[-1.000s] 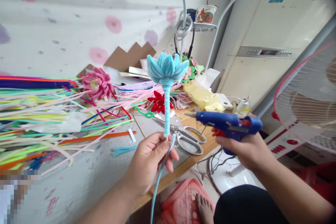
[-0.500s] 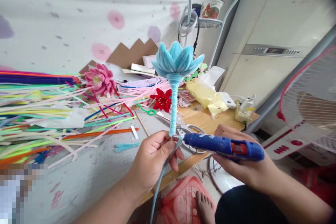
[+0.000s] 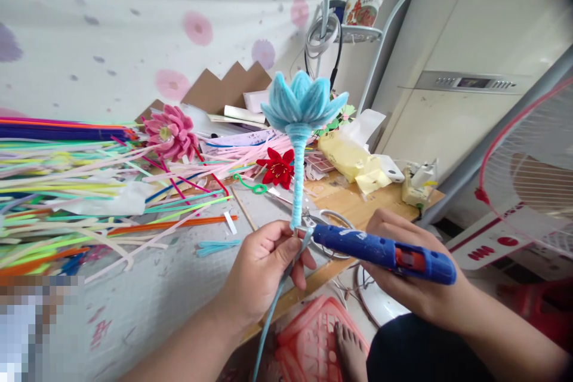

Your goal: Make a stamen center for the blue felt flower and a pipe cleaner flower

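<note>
"Light-blue pipe-cleaner flower (image 3: 304, 101): where have you got it?"

"Upright, above your left hand (image 3: 264, 262). Thumb and forefinger pinch the bottom of the wrapped stem; your other fingers curl loosely below."

"And that loose blue pipe cleaner (image 3: 270, 315)?"

"Starts at the stem's foot, passes your left fingers, hangs down in front of the table edge."

"Right hand (image 3: 416, 295)?"

"Wrapped round the grip of a blue glue gun (image 3: 353, 245). You hold it level-ish, nozzle pointing at the stem end, just beside your left fingertips. Can't tell if tip and stem actually touch. Trigger finger hidden."

"Stuff near your hands?"

"Metal scissors (image 3: 310, 222) lie behind the nozzle, partly covered by the gun. Red flower (image 3: 275, 168) past your left hand, green curl (image 3: 253, 187) beside it. Short blue pieces (image 3: 217, 248) just left of your left hand, orange pipe cleaners (image 3: 174, 225) a bit beyond those."

"Farther out?"

"Pink flower (image 3: 168, 133), beyond and left of your left hand, by the heap of mixed pipe cleaners. Yellow packet (image 3: 349, 161) past your right hand, on the wooden tabletop (image 3: 385, 197). Fan (image 3: 532, 167) to the right of that hand. Red plastic stool (image 3: 308, 340) below, between both hands, your bare foot on it."
</note>
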### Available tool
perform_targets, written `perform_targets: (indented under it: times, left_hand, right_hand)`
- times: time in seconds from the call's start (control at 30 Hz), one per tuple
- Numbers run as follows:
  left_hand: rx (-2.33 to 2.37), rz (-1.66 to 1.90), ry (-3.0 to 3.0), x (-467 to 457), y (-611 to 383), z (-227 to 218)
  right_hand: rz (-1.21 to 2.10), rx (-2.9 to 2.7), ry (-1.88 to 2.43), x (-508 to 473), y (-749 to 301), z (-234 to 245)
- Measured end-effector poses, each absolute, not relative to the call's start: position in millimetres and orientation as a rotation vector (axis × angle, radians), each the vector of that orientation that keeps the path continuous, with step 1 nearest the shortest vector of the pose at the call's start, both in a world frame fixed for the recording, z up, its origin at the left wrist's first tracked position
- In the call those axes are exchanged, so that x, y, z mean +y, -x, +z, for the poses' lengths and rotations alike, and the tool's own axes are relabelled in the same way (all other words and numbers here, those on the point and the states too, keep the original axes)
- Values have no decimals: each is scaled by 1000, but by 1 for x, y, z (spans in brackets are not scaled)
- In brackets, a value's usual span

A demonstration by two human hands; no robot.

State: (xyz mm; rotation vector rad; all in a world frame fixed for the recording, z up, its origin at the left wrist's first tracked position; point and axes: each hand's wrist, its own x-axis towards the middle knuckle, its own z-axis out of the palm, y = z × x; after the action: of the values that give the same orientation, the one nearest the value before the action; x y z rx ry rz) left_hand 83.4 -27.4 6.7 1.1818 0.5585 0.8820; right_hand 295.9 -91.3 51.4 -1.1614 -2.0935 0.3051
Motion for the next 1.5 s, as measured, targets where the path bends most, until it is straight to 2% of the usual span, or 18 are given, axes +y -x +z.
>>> perform_targets:
  times: [0.83,1.07,1.2,1.37,1.47,1.5]
  left_hand:
    - [594,877,-1157,-29,-84,10]
    - [693,904,-1234,-28,-86,14]
    - [760,916,-1271,-28,-86,11]
    - [789,952,-1279,-28,-86,8]
    - [827,953,-1302,-28,-87,8]
    - [840,948,-1314,-29,-87,8]
  right_hand:
    - [371,-2010,1235,-94,-302,52]
    - [692,-1183,1458,-50,-355,18]
    - [725,-1055,1700,-15,-387,-7]
    - [508,-1069,2022,-5,-411,-6]
    - [194,-1151,2098,-18,-396,19]
    - [-27,-1265,2058,-24,-382,30]
